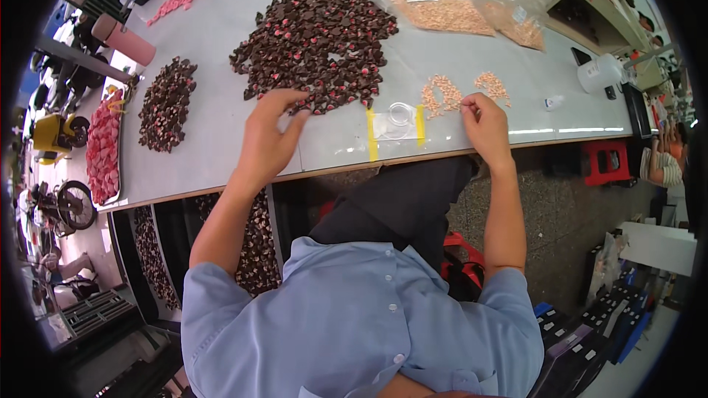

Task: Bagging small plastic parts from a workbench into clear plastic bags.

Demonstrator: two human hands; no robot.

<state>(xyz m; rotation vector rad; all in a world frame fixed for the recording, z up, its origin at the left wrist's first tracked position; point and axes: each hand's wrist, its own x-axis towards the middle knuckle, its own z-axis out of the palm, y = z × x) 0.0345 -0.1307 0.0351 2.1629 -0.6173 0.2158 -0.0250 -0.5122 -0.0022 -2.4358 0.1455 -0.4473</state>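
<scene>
Surface (221,140) is a long pale grey worktop, lit from overhead, with bench edge toward the person. Left hand (269,136) rests open, fingers spread, fingertips touching the near edge of the large heap of dark brown and pink pieces (317,37). Right hand (483,121) is pinched shut on a small peach-coloured piece at the edge of the small peach pile (442,94). Between the hands lies a clear round dish (400,114) fixed with yellow tape. Clear bags of peach pieces (442,11) lie beyond. A smaller dark heap (167,103) sits left. A red stool (606,158) stands on the speckled floor.
</scene>
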